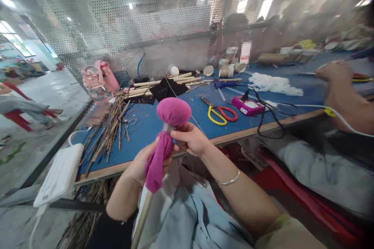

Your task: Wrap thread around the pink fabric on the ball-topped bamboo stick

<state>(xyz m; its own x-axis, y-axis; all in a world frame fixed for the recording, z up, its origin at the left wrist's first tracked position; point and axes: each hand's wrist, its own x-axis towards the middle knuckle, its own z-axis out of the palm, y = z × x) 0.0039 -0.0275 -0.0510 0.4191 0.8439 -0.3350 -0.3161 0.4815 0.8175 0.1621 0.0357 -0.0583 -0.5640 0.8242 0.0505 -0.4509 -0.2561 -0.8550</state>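
Held cloth-covered stick (157,163) in left hand (138,166), pinched neck (167,127) with right hand (193,139); slanted lengthwise, up and rightward, to padded head (173,111) above both.

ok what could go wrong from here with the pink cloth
The pink cloth might loosen at the grey band if the right hand lets go. The scissors lie near that hand and could get bumped. The black cable loops over the table edge and might get snagged.
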